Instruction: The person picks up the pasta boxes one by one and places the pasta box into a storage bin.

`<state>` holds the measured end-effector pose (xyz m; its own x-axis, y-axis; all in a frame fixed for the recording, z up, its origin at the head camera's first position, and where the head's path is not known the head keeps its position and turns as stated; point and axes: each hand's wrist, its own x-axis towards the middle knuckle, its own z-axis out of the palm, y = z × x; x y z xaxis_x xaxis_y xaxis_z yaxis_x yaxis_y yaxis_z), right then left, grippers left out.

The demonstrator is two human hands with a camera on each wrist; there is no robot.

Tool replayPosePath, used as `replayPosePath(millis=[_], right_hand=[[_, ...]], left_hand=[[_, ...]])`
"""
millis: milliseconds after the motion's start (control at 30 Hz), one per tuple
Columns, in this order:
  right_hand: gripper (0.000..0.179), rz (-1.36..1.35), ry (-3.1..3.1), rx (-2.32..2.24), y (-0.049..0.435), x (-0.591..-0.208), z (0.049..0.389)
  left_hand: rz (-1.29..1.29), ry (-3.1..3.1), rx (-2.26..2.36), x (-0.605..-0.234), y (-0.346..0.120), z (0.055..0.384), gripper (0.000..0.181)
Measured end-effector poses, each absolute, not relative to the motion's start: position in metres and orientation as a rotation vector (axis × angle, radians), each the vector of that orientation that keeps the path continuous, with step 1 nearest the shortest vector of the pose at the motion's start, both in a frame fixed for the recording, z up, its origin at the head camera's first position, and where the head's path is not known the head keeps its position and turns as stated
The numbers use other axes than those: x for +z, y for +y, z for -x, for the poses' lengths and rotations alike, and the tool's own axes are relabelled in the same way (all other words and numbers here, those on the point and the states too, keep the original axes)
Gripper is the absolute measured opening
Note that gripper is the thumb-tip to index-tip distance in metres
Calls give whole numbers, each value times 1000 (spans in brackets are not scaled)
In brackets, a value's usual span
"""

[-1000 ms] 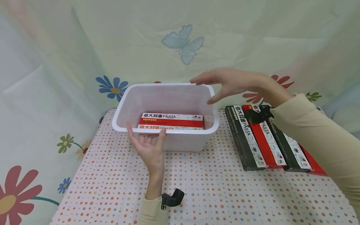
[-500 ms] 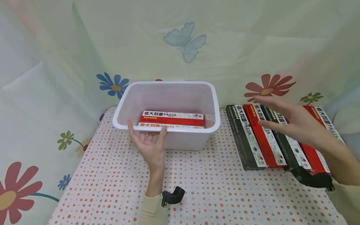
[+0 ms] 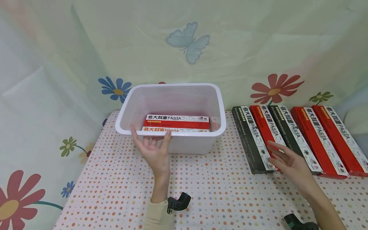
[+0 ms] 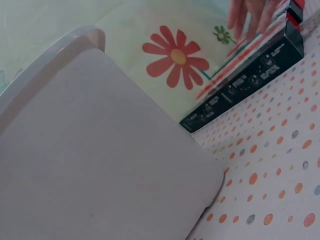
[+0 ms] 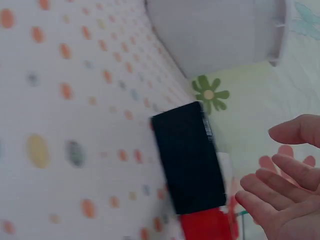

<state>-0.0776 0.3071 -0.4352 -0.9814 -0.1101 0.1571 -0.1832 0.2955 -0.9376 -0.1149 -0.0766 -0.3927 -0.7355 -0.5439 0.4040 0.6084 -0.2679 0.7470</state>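
Note:
My left hand (image 3: 153, 156) holds the near rim of a white plastic bin (image 3: 191, 145), with some fingers tucked under the lip. Inside the bin lie pasta boxes; a red and white tomato sauce one (image 3: 175, 124) shows at the top. To the right, my right hand (image 3: 294, 167) hovers, fingers spread and holding nothing, over the near end of a row of pasta boxes. It overlaps the second box, a red one (image 3: 263, 127). A black pasta box (image 3: 248, 140) is leftmost in that row. In the right wrist view, the black box's end (image 5: 190, 157) shows beside the right hand (image 5: 290, 190).
Several pasta boxes make up the row, including another black box (image 3: 293, 137) and two red ones at the right (image 3: 317, 143). A dotted cloth (image 3: 215, 191) covers the table. Behind it hangs a curtain (image 3: 244, 48) printed with flowers and a butterfly.
My right hand has moved from above the bin's right rim out to the right, then down over the near ends of the row. The left hand has stayed at the bin's rim.

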Motion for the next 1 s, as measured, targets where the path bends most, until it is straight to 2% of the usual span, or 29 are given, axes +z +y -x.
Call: replayPosePath(millis=[333, 667, 800, 1000], right_hand=[[60, 63, -2607, 1591, 279, -435, 65], [61, 155, -2652, 1599, 275, -435, 59], [70, 224, -2657, 1657, 271, -435, 59], [97, 273, -2698, 1653, 261, -436, 65]], left_hand=[[90, -1230, -2047, -391, -77, 114, 114], [80, -1220, -2060, -392, -76, 113, 114], [79, -1224, -2063, -392, -76, 112, 114], [72, -1218, -2065, -391, -76, 112, 113]])
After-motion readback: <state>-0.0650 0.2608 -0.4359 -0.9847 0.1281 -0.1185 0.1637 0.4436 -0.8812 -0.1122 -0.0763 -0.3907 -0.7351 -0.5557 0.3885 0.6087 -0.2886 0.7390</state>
